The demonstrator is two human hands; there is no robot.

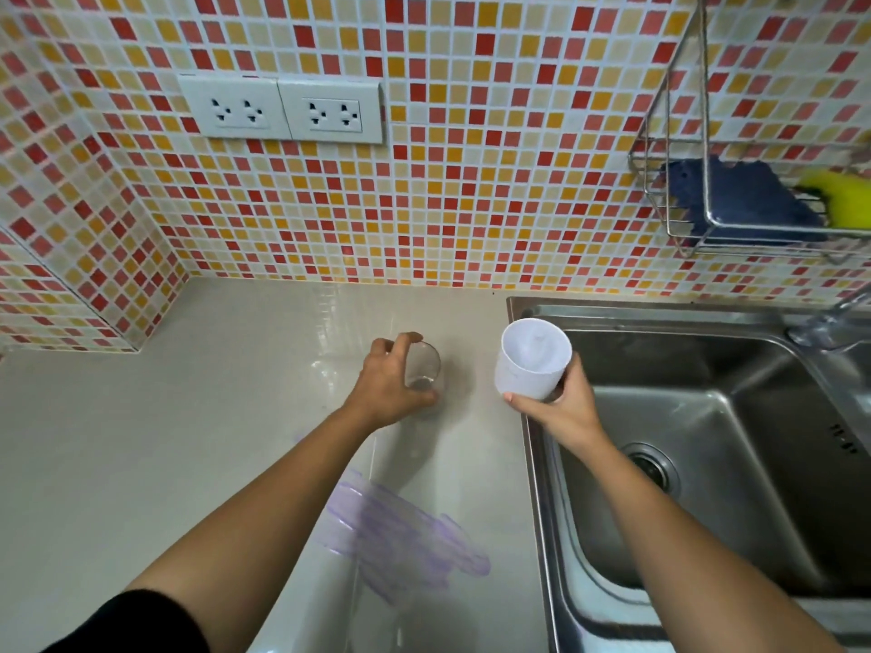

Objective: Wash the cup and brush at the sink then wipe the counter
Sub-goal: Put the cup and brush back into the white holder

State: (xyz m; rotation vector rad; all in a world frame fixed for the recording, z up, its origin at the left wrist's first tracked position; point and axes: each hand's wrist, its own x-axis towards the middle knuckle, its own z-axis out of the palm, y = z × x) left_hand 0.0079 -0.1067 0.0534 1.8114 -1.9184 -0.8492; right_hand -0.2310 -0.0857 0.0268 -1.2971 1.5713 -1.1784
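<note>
Nearest the person, a purple smear (405, 539) lay across the pale surface (141, 440), between the two forearms and beside the sink's rim; it was likely what the wiping step was meant to clear. Further out, the left hand (386, 384) curled around a clear glass (424, 369) standing upright on the surface, thumb on the near side and fingers over the far rim, gripping it. Holding it so looked like a way to lift or steady it. The right hand (561, 402) closed around the lower wall of a white plastic cup (532, 360), raised clear of the surface and tilted with its mouth toward the camera, over the left edge of the steel sink (707, 407). That put the cup within reach of rinsing. No brush was visible. On the tiled wall (471, 181) beyond, a wire rack (697, 219) held a blue cloth (744, 200) and a yellow sponge (843, 195), handy above the basin.
</note>
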